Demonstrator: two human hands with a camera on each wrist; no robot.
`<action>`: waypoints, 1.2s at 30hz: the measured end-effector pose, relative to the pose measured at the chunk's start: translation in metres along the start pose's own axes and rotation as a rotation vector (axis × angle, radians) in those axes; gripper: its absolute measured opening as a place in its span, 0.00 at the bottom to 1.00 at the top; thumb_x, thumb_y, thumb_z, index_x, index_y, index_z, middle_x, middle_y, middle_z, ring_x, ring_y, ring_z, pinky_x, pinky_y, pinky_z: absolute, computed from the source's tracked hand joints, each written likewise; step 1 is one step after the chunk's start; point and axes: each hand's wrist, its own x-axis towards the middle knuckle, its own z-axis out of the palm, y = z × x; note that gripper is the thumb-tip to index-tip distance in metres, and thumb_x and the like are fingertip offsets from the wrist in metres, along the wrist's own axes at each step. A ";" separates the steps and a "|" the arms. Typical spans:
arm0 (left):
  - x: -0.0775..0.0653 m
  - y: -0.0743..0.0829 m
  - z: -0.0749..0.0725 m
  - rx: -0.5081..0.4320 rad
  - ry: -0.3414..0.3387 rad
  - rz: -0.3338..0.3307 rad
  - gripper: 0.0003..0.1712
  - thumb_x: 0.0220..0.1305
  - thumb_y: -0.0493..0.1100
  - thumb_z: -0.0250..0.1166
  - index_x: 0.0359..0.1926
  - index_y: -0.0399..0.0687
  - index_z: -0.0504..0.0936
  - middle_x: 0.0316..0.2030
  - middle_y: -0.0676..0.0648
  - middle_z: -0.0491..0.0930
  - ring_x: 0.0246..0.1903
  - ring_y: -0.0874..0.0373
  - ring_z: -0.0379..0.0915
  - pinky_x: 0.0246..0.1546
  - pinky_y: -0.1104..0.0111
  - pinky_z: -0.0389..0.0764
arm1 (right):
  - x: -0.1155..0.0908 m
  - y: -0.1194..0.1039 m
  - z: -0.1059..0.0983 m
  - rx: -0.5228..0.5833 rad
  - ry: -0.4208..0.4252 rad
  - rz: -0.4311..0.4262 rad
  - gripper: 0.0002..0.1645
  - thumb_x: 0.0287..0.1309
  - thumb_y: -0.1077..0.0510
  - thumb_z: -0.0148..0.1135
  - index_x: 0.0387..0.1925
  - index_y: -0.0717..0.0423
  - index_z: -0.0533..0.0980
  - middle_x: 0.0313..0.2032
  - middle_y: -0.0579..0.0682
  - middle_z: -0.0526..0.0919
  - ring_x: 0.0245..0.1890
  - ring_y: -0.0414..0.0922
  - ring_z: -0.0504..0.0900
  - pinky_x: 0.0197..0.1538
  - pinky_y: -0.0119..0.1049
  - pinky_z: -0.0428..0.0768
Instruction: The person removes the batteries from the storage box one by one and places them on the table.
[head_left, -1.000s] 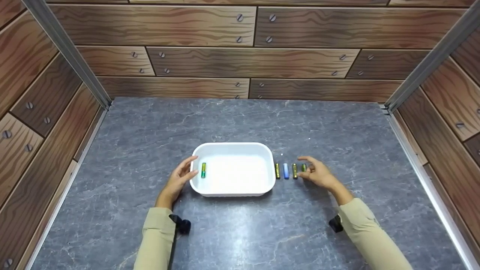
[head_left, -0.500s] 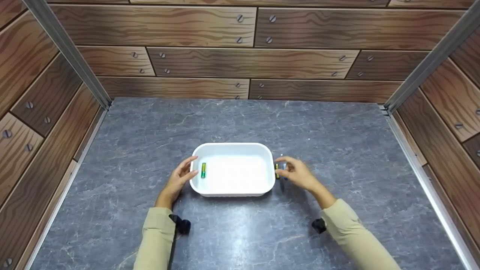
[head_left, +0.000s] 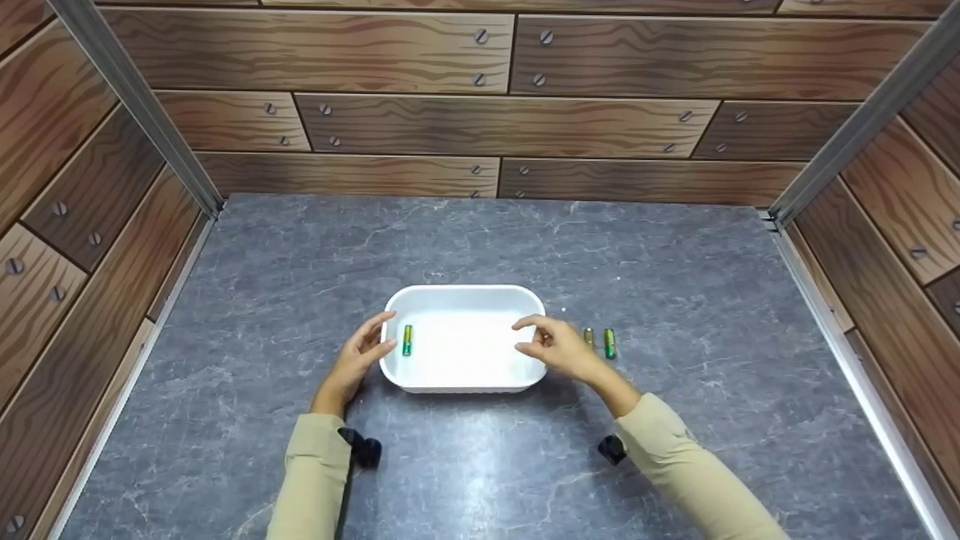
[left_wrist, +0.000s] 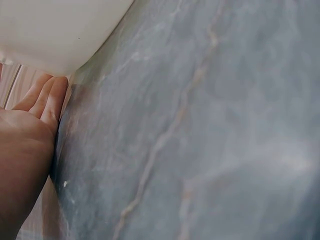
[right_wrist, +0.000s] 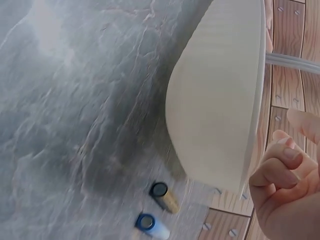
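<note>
A white plastic tray (head_left: 465,298) sits on the grey marbled table, with a green-and-yellow battery (head_left: 407,340) lying inside near its left end. My left hand (head_left: 357,358) touches that end, index finger and thumb at the rim, other fingers straight under its side in the left wrist view. Over the right rim is my right hand (head_left: 559,349), thumb and index finger spread apart, remaining fingers curled, nothing between them. Right of this hand lie a gold battery (head_left: 588,337) and a green battery (head_left: 610,343). A dark-ended battery (right_wrist: 165,197) and a blue battery (right_wrist: 152,225) show in the right wrist view.
Wood-patterned panels (head_left: 420,124) wall the table at the back and both sides. Grey metal posts (head_left: 139,112) rise at the back corners. A black wrist camera (head_left: 611,450) hangs by the right sleeve, another wrist camera (head_left: 366,453) by the left.
My right hand has moved left, from over the rightmost batteries to over the tray's right rim, fingers still spread alike. The left hand, tray and batteries have stayed in place.
</note>
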 end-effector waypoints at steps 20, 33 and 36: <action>0.000 0.001 0.001 0.002 -0.005 0.015 0.32 0.64 0.32 0.60 0.68 0.37 0.64 0.69 0.33 0.63 0.69 0.41 0.60 0.53 0.82 0.70 | 0.022 -0.016 0.049 -0.049 -0.077 -0.070 0.19 0.54 0.63 0.67 0.48 0.66 0.77 0.19 0.50 0.73 0.19 0.32 0.65 0.26 0.23 0.64; 0.000 0.000 0.001 0.006 0.001 0.011 0.31 0.64 0.32 0.60 0.68 0.38 0.65 0.68 0.34 0.65 0.68 0.45 0.63 0.53 0.82 0.70 | 0.041 -0.027 0.075 -0.068 -0.113 -0.068 0.17 0.55 0.60 0.67 0.47 0.63 0.78 0.21 0.52 0.76 0.20 0.34 0.66 0.27 0.24 0.64; 0.000 0.001 0.001 -0.002 0.001 0.008 0.32 0.64 0.32 0.60 0.68 0.38 0.65 0.68 0.34 0.65 0.69 0.45 0.62 0.53 0.82 0.70 | 0.045 -0.028 0.082 -0.064 -0.115 -0.056 0.17 0.55 0.60 0.67 0.47 0.63 0.78 0.21 0.51 0.75 0.21 0.35 0.66 0.27 0.24 0.64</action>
